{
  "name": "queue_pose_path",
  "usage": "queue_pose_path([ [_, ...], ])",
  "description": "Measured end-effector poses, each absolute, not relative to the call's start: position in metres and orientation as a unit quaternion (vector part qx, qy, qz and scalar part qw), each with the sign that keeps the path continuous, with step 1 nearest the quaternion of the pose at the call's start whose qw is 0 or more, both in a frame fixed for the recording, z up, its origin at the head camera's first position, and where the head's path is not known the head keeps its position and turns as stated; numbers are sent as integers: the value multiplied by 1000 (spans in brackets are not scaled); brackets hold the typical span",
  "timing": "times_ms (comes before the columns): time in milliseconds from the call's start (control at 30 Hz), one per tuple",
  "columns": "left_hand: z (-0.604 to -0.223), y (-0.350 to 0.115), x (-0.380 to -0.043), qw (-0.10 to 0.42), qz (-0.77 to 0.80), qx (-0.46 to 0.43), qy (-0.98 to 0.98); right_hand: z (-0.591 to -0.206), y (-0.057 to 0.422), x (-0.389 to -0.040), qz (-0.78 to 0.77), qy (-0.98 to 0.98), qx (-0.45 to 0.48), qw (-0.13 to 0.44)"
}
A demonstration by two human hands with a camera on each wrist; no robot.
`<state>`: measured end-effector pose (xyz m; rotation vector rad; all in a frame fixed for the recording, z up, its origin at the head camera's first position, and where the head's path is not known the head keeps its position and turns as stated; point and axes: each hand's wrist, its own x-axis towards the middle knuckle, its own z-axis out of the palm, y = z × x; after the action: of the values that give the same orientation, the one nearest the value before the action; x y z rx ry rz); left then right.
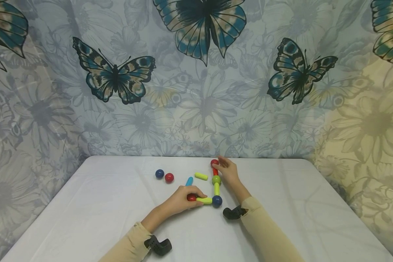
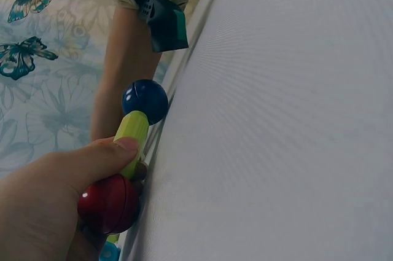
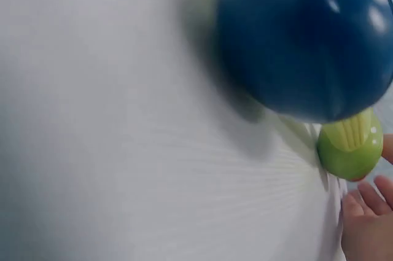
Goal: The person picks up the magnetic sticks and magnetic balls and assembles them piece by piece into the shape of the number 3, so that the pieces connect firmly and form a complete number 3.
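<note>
On the white table lies a joined chain of magnetic balls and rods. My left hand (image 1: 182, 199) pinches a yellow-green rod (image 2: 136, 127), with a red ball (image 2: 109, 204) against its fingers. That rod's other end meets a dark blue ball (image 1: 217, 201). From there a second yellow-green rod (image 1: 217, 189) runs away to a green ball (image 1: 216, 179), then a red rod (image 1: 215, 171) and another red ball (image 1: 214, 163). My right hand (image 1: 228, 171) holds this far red ball, its thumb across the near side. A light blue rod (image 1: 189, 181) lies partly behind my left hand.
A loose yellow-green rod (image 1: 201, 176) lies between the chain and the light blue rod. Farther left are a loose dark blue ball (image 1: 159, 174) and a loose red ball (image 1: 169, 177). A butterfly-print cloth (image 1: 203, 120) hangs behind the table's far edge.
</note>
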<state>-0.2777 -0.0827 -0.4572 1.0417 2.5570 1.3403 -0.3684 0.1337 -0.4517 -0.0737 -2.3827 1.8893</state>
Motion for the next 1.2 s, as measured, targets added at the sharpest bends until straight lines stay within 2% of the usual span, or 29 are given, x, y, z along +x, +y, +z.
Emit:
queue_pose_path([
  [1200,-453,-82,-274,43,443,328,833,-455,132,-308,648,-760,-38,-8],
])
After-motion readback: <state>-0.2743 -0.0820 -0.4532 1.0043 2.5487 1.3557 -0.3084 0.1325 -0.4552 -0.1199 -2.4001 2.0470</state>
